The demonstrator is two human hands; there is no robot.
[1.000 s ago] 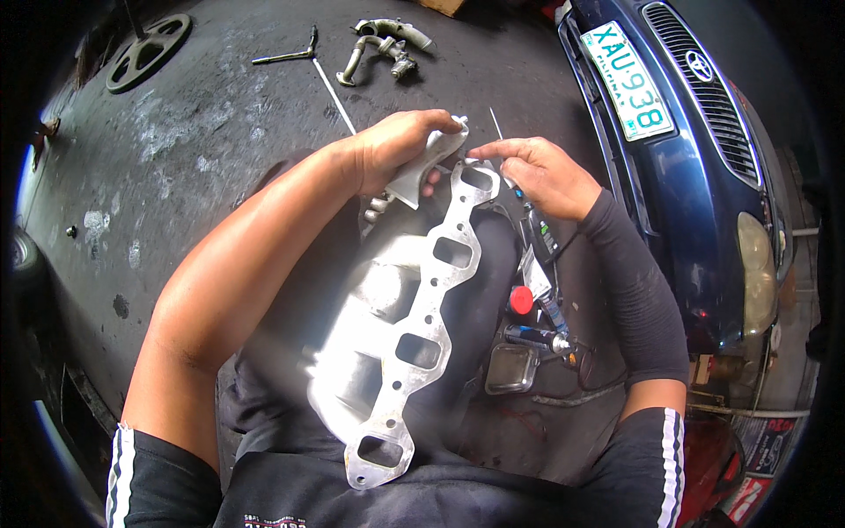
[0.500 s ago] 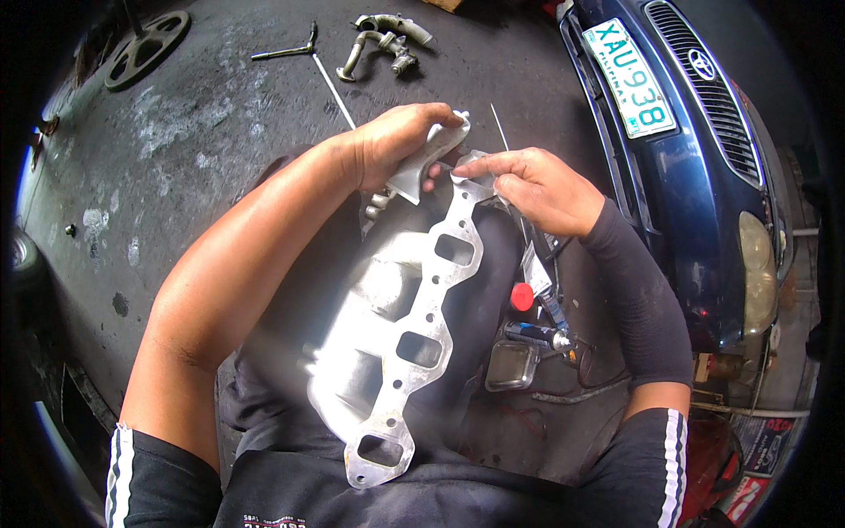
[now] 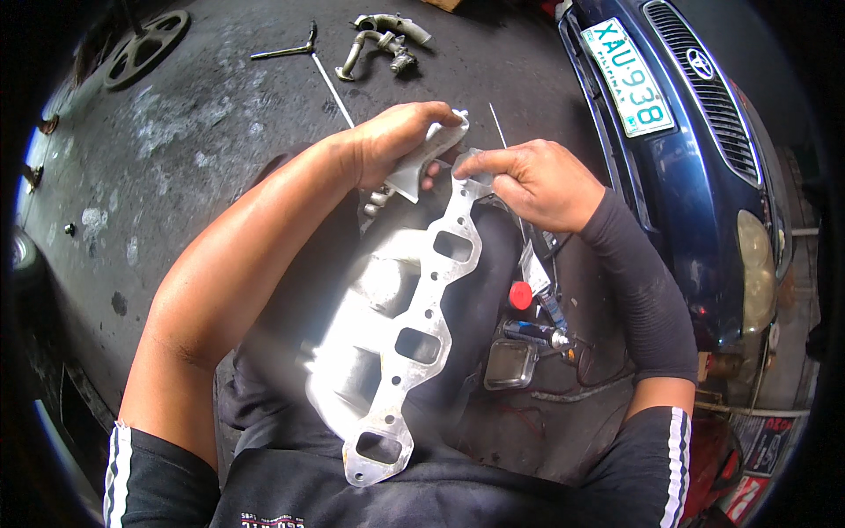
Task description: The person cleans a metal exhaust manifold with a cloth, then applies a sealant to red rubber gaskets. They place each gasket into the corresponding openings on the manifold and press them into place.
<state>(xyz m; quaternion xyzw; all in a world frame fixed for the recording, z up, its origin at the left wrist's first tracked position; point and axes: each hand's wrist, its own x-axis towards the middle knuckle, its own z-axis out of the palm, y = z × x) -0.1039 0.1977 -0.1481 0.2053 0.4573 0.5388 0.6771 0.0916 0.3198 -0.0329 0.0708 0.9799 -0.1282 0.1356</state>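
Shifting slightly nearer, the right hand (image 3: 550, 187) is now covering the far port that was showing in the earlier head frame, while the silvery manifold (image 3: 427, 296) is staying almost still. In the current head view, the manifold is lying slantwise across the lap (image 3: 496, 255), flange facing up; the lap is probably carrying its weight, leaving both hands free for the far end. There the left hand (image 3: 400, 141) is clamping its grip around a pale curved piece (image 3: 422, 165), likely steadying everything. The right hand is extending its index finger onto the flange's far end; whether that grip is pinching anything, I cannot tell. Right of the lap, a spray can (image 3: 531, 332), red cap (image 3: 520, 295) and metal tray (image 3: 509, 363) are sitting close, presumably for easy reach. Pipe fittings (image 3: 380, 51) are lying well apart, on the far floor (image 3: 211, 167).
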